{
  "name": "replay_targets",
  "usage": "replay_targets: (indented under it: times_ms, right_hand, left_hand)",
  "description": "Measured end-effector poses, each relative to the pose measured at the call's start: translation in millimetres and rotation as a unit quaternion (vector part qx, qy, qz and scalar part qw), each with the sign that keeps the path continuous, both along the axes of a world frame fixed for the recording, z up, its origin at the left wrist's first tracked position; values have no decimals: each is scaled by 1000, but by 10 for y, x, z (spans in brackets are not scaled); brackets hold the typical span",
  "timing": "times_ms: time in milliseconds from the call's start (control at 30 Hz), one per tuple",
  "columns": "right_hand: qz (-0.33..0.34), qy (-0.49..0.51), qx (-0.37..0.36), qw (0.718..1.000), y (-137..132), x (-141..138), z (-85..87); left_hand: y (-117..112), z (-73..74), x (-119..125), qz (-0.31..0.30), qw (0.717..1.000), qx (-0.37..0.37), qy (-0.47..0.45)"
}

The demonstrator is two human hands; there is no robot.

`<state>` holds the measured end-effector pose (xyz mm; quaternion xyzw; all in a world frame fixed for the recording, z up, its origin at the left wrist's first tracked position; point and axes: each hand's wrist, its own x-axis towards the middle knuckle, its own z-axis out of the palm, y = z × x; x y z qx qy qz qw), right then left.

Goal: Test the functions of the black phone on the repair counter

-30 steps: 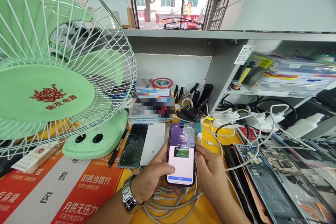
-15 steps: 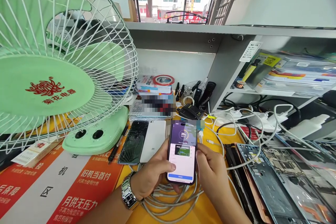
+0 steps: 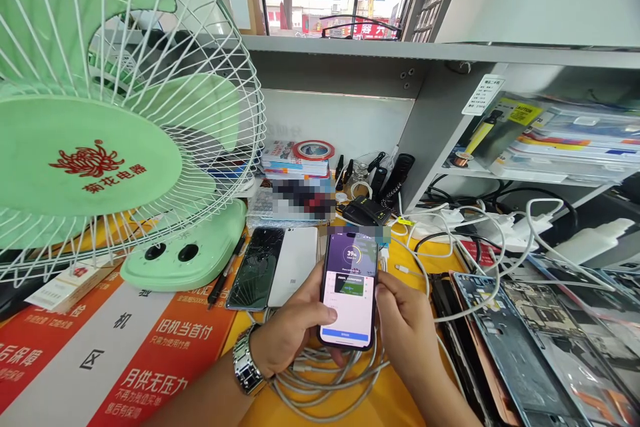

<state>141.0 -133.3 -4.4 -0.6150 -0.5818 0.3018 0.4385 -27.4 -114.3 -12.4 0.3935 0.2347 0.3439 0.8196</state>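
Observing a smartphone (image 3: 349, 293) gripped between both hands: its long axis ran away from the person, top leaning slightly right, lit screen facing up. On the left hand (image 3: 293, 327), the thumb lay across the screen's lower left, the other fingers curled underneath, partly hidden. The right hand's (image 3: 405, 327) fingers were pressed together along the phone's right edge. Below the fingers, a coil of white cable (image 3: 325, 380) lay on a yellow counter (image 3: 370, 407). Just left of the left thumb sat a cracked phone (image 3: 255, 268) beside a white phone (image 3: 295, 267); further left stood a green desk fan (image 3: 90, 167). Right of the right fingers lay opened phone housings (image 3: 500, 340); beyond the fingertips ran a grey shelf (image 3: 400, 50).
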Motion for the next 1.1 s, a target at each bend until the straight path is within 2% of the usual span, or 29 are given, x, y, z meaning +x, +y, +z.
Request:
replay_targets:
  times_ms: [1100]
  right_hand:
    - [18,39,-8,999,13,-3,8]
  left_hand:
    - [16,-58,-4,-8,1000,11,-15]
